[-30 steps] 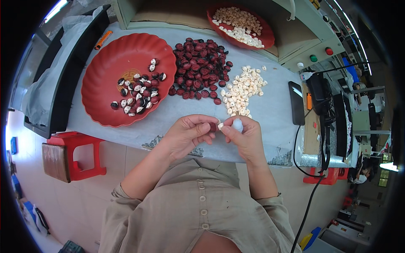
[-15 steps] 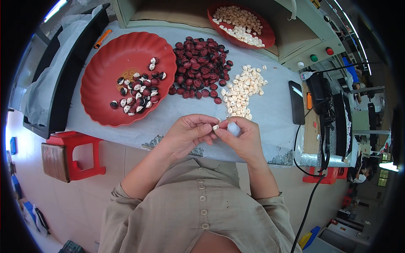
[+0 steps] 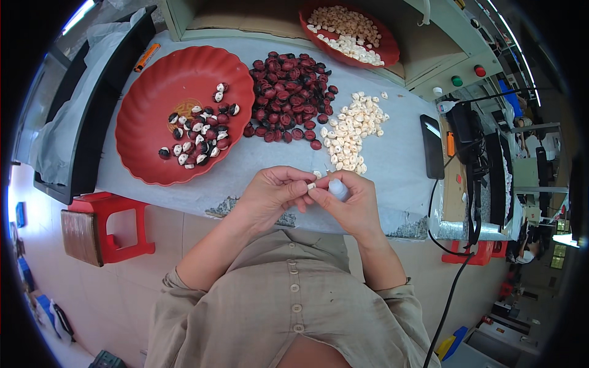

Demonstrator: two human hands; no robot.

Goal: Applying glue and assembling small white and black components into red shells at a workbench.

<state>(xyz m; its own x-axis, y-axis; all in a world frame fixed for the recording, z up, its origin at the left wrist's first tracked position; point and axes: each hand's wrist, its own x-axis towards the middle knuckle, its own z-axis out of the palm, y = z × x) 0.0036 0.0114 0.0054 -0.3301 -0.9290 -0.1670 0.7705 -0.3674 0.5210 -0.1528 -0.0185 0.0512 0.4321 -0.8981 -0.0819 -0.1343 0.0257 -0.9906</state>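
Close to the table's front edge, my left hand [image 3: 280, 193] pinches a pale lotus seed [image 3: 311, 186] between thumb and fingers. My right hand [image 3: 353, 205] meets it from the other side, thumb tip at the seed. Its curled fingers also hold a whitish translucent piece [image 3: 338, 189], rounded like a small bottle or handle; most of it is hidden. Beyond my hands lies a heap of peeled lotus seeds [image 3: 348, 144]. Left of that is a pile of dark red, emptied shells [image 3: 288, 92]. A red scalloped plate [image 3: 147, 104] carries lotus seeds with shells partly on.
At the back, a second red plate [image 3: 391, 58] with pale seeds stands inside a green-grey cabinet [image 3: 448, 46]. A black tray [image 3: 92, 135] borders the left side, near an orange lighter-like object [image 3: 147, 57]. A phone [image 3: 432, 147] and black cables lie right. Red stools [image 3: 123, 224] stand below.
Both hands stay almost in place; the seed and fingertips have shifted slightly left. The whitish piece in my right hand has moved slightly. The plates and piles sit as before.
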